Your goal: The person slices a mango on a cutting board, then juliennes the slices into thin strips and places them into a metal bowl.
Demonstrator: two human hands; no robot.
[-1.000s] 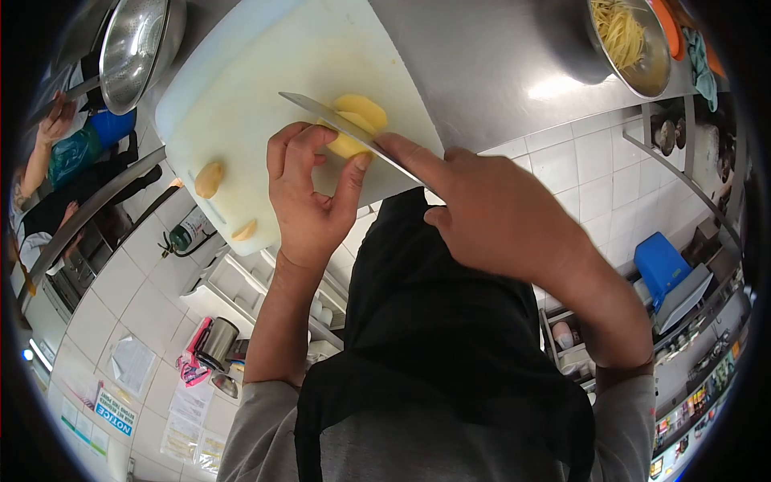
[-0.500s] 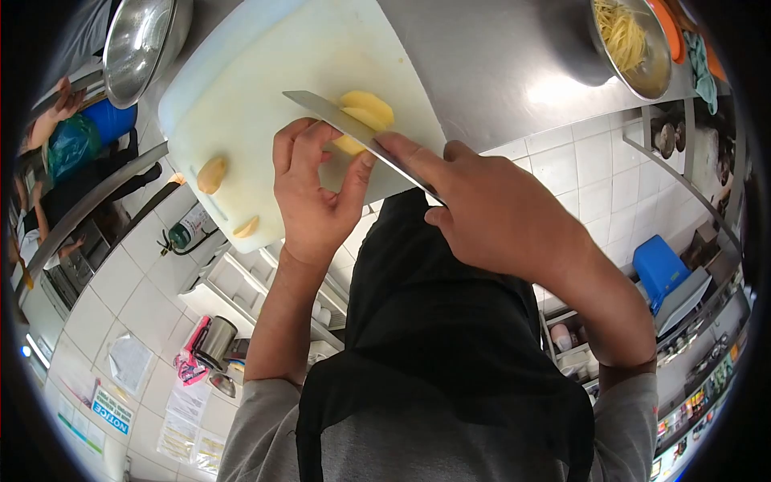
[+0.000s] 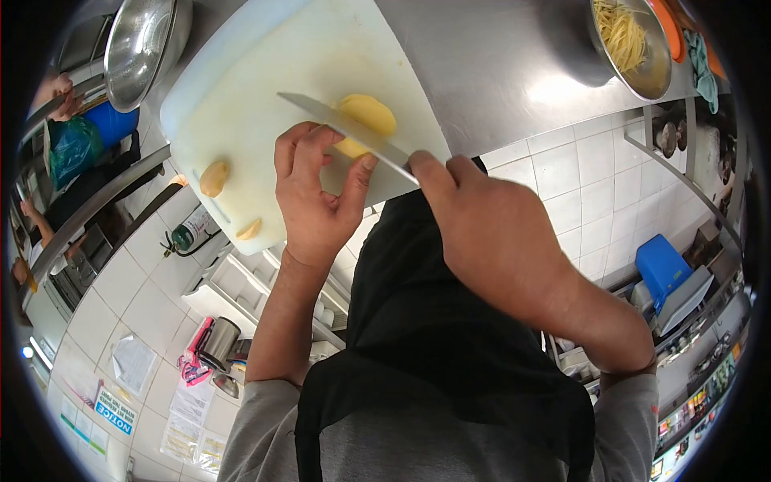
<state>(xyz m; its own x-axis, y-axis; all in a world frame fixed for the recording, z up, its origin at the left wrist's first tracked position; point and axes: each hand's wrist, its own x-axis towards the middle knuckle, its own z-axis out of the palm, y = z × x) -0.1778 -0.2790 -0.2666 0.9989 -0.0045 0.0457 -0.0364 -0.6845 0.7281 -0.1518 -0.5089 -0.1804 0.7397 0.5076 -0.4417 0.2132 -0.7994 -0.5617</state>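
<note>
My right hand [image 3: 502,233] grips the handle of a kitchen knife [image 3: 325,111], whose long blade points up and left across a peeled yellow potato [image 3: 368,113]. Part of the potato shows beyond the blade and part on my side of it. My left hand [image 3: 321,205] holds the near part, with bent fingers by the blade and the thumb at its lower end. Beneath lies a white cutting board [image 3: 265,88]. A brownish potato piece [image 3: 214,178] and a smaller cut piece [image 3: 249,230] rest near the board's left edge.
A steel bowl [image 3: 660,72] with thin yellow strips [image 3: 620,38] stands at upper right, beside an orange rim [image 3: 668,28] and a green cloth [image 3: 701,76]. Another steel bowl [image 3: 144,52] is at upper left. Part of another person's hand [image 3: 66,95] shows at far left.
My right hand has shifted slightly left and down, and the knife has moved a little left with it. The potato beyond the blade looks less fanned out. My left hand has barely moved.
</note>
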